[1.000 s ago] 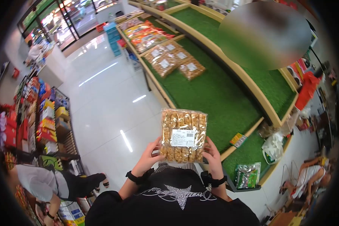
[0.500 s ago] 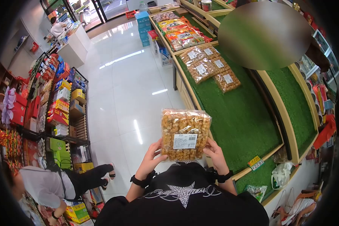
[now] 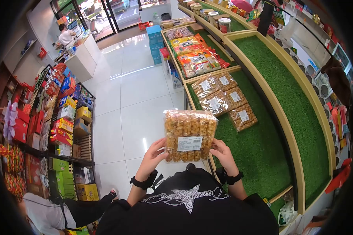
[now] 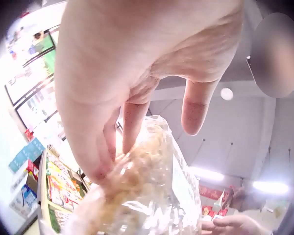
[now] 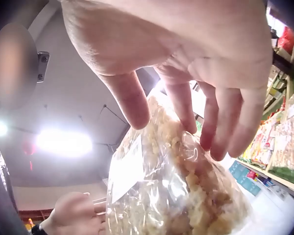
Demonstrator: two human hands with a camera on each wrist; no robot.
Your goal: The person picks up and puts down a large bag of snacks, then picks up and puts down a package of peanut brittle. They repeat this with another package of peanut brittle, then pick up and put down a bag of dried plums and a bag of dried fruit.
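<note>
A clear plastic pack of golden-brown puffed snack bars (image 3: 189,127) is upright before the chest, its white label facing the wearer. My left hand (image 3: 151,159) holds its left edge low down, thumb on the near side and fingers reaching behind. At the opposite edge my right hand (image 3: 224,157) grips it the same way. From the left wrist, the fingertips (image 4: 104,169) press against the crinkled wrapping. In the right wrist view, the right thumb (image 5: 132,105) lies by the label side and the other fingers along the far side.
Several similar packs (image 3: 243,116) lie on a green-turf display stand (image 3: 243,156) at the right, with colourful bags (image 3: 198,60) beyond. Shelves of boxes (image 3: 62,131) line the left. A person in a white top (image 3: 43,211) bends there. White tiled floor (image 3: 133,98) runs between.
The view has swung right, so the display stand and its packs appear nearer and more central. Both hands keep hold of the snack pack, which is raised slightly.
</note>
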